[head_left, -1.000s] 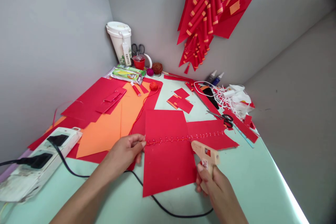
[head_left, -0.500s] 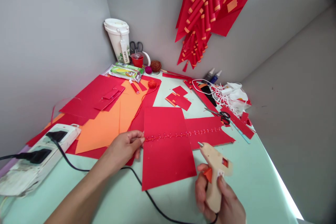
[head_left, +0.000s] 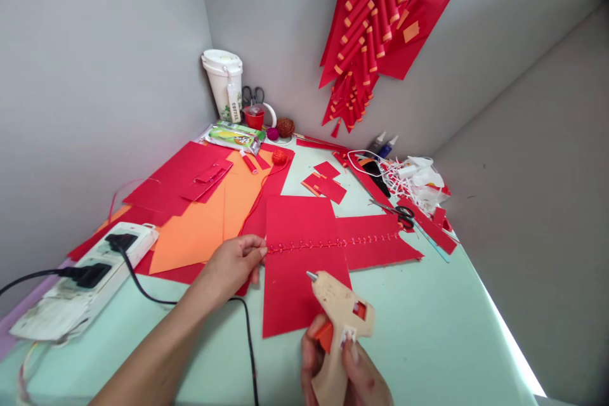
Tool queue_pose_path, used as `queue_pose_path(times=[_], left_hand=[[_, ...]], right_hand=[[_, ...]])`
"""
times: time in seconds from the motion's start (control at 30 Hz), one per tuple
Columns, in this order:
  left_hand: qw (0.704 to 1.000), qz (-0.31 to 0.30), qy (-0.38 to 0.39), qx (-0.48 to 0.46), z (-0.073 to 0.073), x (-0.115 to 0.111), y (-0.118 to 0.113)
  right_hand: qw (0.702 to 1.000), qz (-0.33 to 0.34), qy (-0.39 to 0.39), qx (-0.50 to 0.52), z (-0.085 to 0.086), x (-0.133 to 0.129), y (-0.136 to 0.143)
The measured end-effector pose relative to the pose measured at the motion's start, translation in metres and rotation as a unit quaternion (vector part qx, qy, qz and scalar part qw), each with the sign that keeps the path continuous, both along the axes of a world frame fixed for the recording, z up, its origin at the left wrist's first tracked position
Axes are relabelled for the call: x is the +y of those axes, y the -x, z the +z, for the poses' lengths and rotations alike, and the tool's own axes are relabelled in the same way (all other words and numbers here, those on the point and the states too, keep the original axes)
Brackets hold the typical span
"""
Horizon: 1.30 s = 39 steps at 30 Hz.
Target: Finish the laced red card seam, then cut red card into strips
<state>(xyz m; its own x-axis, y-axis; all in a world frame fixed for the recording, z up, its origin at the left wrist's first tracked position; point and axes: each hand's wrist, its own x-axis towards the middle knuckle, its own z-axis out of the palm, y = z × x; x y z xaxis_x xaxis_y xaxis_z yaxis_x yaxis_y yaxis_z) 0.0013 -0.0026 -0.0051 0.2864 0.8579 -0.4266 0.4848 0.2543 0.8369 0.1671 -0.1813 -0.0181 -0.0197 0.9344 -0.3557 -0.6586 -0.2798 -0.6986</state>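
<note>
- Head view: the right hand (head_left: 340, 365) grips a tan glue gun (head_left: 340, 317), fingers clamped around its handle, one on the orange trigger; the nozzle points up-left over the red paper sheet (head_left: 304, 266).
- The glued string line (head_left: 333, 243) lies just beyond the nozzle, its long axis running left to right across the sheet.
- The left hand (head_left: 233, 263) is nearer it, fingers pinched together on the line's left end.
- Further back on the table (head_left: 428, 330): orange paper (head_left: 214, 222), scissors (head_left: 397, 212).
</note>
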Motion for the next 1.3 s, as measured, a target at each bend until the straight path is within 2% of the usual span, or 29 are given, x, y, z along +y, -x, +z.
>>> queue_pose_path(times=[0.17,0.43,0.63,0.77,0.87,1.0,1.07,1.13,1.2,1.3], left_hand=[[1.000,0.002,-0.011,0.002,0.000,-0.001,0.001],[0.999,-0.001,-0.038,-0.004,-0.003,-0.006,0.003],[0.998,0.001,-0.055,-0.003,0.001,-0.009,0.001],[0.997,0.010,-0.078,0.007,0.008,-0.012,-0.001],[0.994,0.025,-0.106,0.020,0.022,-0.021,0.003],[0.982,0.079,-0.165,0.041,0.042,-0.043,0.020],[0.978,0.111,-0.179,0.011,0.048,-0.057,0.033],[0.980,0.130,-0.148,-0.023,0.050,-0.071,0.046],[0.979,0.155,-0.116,-0.057,0.048,-0.082,0.056],[0.979,0.153,-0.070,-0.116,0.041,-0.093,0.063]], right_hand=[[0.999,0.023,0.007,0.028,0.007,0.007,0.002],[0.991,0.094,-0.086,0.041,0.009,0.020,0.007],[0.989,0.094,-0.107,0.047,0.025,0.034,0.017],[0.986,0.105,-0.119,0.042,0.037,0.045,0.021],[0.986,0.106,-0.122,0.033,0.044,0.057,0.025],[0.985,0.107,-0.133,0.030,0.058,0.085,0.035],[0.983,0.118,-0.136,0.031,0.066,0.106,0.044],[0.983,0.125,-0.133,0.034,0.072,0.129,0.056],[0.988,0.103,-0.113,0.039,0.075,0.154,0.071],[0.993,0.071,-0.079,0.045,0.070,0.185,0.094]])
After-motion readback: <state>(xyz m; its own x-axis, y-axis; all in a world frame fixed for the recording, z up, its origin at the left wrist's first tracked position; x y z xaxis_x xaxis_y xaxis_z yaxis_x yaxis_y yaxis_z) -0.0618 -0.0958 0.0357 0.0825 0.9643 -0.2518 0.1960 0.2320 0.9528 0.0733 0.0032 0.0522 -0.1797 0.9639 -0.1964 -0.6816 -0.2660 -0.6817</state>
